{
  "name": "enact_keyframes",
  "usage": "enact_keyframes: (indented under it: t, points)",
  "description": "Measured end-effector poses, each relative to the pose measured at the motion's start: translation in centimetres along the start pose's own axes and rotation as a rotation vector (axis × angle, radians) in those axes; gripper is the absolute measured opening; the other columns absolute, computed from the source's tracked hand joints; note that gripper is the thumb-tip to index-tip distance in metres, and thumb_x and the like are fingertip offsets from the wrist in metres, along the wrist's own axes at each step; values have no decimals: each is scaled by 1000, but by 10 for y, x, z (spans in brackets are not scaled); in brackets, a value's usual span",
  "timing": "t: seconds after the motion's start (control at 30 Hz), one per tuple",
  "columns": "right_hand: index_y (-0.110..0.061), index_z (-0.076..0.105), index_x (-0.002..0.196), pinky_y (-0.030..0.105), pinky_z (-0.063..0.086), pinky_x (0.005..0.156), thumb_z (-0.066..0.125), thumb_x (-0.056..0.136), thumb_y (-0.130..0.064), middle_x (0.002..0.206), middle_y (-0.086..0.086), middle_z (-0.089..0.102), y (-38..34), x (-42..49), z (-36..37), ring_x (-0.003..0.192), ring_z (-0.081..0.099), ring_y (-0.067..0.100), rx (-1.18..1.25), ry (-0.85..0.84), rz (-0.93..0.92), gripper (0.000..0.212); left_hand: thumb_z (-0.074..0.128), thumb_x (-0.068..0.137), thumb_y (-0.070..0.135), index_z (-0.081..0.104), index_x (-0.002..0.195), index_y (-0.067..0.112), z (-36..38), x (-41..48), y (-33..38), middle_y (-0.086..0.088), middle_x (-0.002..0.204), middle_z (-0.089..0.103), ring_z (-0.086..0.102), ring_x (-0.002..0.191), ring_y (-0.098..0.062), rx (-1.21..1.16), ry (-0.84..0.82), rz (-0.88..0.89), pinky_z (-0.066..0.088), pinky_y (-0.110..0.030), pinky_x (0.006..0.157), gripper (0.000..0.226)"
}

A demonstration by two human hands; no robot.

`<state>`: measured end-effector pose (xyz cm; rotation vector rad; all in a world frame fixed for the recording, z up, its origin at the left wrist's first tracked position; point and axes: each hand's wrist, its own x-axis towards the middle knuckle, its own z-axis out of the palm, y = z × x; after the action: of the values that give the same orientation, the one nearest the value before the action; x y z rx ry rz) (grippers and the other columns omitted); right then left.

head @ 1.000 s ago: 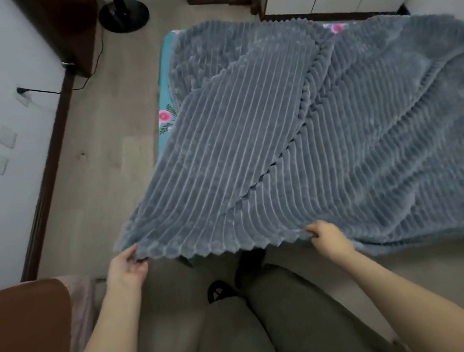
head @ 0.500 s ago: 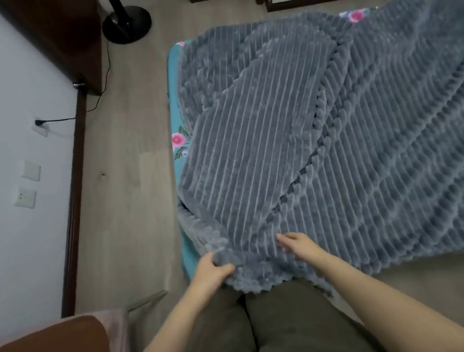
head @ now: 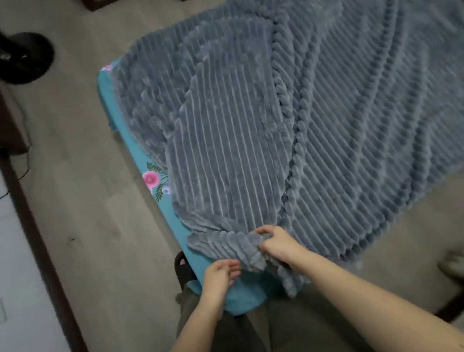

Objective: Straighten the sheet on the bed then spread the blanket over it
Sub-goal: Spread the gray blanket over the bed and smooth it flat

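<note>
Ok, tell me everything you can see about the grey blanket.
The blanket is grey and plush, ribbed in raised stripes. It lies spread over most of the bed, rumpled, with one part folded over another along a curved, scalloped edge. The teal flowered sheet shows along its left side and at the near corner. The right hand pinches the bunched near corner; the left hand is curled at that edge, hold unclear.

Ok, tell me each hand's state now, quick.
Left hand: fingers curled beside the blanket edge; grip cannot be told.
Right hand: grips the blanket's bunched edge.
</note>
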<state>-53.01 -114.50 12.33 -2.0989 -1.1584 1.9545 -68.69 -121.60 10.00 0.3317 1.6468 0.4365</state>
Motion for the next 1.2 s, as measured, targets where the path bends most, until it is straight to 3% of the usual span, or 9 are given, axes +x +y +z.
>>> enact_keyframes:
  t: [0.23, 0.37, 0.43, 0.6, 0.77, 0.93, 1.07, 1.13, 1.2]
  points:
    - [-19, 72, 91, 18, 52, 64, 44, 86, 2, 89, 1, 74, 32, -53, 54, 78, 69, 11, 592, 377, 121, 36, 49, 99, 26, 54, 121, 16, -87, 55, 18, -2, 115, 59, 59, 94, -15, 219, -141, -143, 43, -27, 67, 24]
    - [-15, 72, 95, 39, 51, 92, 42, 90, 0, 101, 11, 73, 54, -96, 82, 98, 65, 26, 762, 480, 94, 34, 47, 98, 22, 56, 120, 13, -91, 64, 35, -5, 123, 59, 58, 100, -16, 275, -204, -193, 43, -29, 64, 26]
    - [-20, 72, 97, 37, 46, 96, 47, 91, -1, 110, 8, 71, 57, -116, 87, 100, 64, 21, 741, 502, 48, 31, 45, 100, 23, 56, 117, 11, -80, 63, 38, -10, 134, 54, 57, 110, -22, 271, -213, -258, 45, -31, 65, 24]
    - [-7, 71, 105, 41, 46, 100, 43, 90, 7, 110, 13, 71, 56, -149, 92, 107, 64, 28, 997, 604, -29, 35, 50, 92, 55, 49, 139, 15, -47, 52, 26, -11, 136, 53, 52, 116, -26, 275, -357, -371, 43, -39, 91, 62]
    - [-5, 67, 111, 31, 56, 85, 36, 79, 21, 112, 9, 72, 69, -168, 100, 103, 68, 21, 1135, 527, -174, 52, 53, 87, 63, 58, 133, 19, -31, 38, 36, -11, 131, 62, 53, 125, -31, -42, -542, -422, 32, -48, 114, 64]
    - [-33, 61, 101, 30, 50, 65, 54, 85, 0, 95, 2, 67, 109, -149, 132, 80, 64, 23, 772, 910, 126, 37, 60, 87, 43, 63, 124, 12, -22, 11, 75, -14, 123, 67, 58, 119, -34, -148, -577, -331, 39, -49, 109, 47]
    - [-17, 59, 113, 40, 49, 90, 61, 85, -3, 113, 10, 59, 128, -127, 160, 106, 57, 29, 675, 1232, 482, 31, 63, 75, 31, 68, 100, 14, -29, -13, 91, -8, 93, 72, 65, 88, -29, 297, -550, -168, 50, -40, 79, 31]
    - [-8, 54, 123, 43, 46, 96, 64, 88, -14, 123, 15, 54, 121, -118, 173, 113, 54, 34, 824, 1218, 681, 37, 61, 84, 27, 68, 110, 7, -45, -23, 87, -12, 103, 73, 67, 93, -33, 530, -587, -144, 51, -45, 84, 34]
    - [-9, 44, 135, 47, 44, 97, 61, 89, -44, 134, 14, 47, 95, -111, 186, 121, 49, 37, 1251, 975, 785, 61, 61, 87, 27, 65, 119, 7, -61, -33, 83, -13, 108, 73, 70, 97, -30, 651, -725, -174, 54, -42, 86, 38]
